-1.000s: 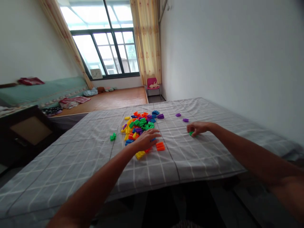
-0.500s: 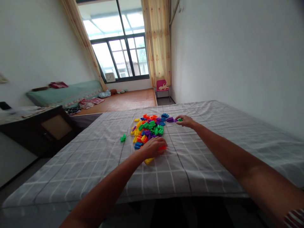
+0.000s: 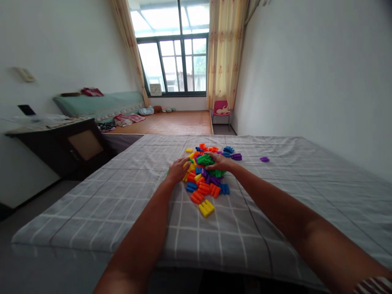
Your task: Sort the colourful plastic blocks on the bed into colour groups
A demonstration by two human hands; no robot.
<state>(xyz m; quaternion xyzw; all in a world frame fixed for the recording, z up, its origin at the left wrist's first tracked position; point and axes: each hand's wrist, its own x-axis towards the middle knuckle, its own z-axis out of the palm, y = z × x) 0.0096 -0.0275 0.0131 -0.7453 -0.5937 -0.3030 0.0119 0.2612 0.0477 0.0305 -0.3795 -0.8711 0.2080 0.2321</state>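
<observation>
Colourful plastic blocks lie heaped on the grey checked cloth (image 3: 122, 204). My left hand (image 3: 178, 169) rests at the left side of the heap, fingers apart against yellow and green blocks. Over the heap's right part, my right hand (image 3: 221, 162) has its fingers spread around a cluster of green blocks (image 3: 206, 159); a firm grip cannot be made out. Orange blocks (image 3: 203, 188) and a yellow block (image 3: 206, 208) lie at the near side. A purple block (image 3: 264, 159) sits apart to the right. Blue blocks (image 3: 228, 149) are at the back right.
Beyond the table stand a low wooden bed (image 3: 180, 121) and a pink chair (image 3: 221, 107) with a soft toy. A dark cabinet (image 3: 82, 145) is at the left. A white wall runs along the right.
My left hand has moved from the near side to the heap's left side. My right hand has come left from the far right onto the green blocks. The view has turned left.
</observation>
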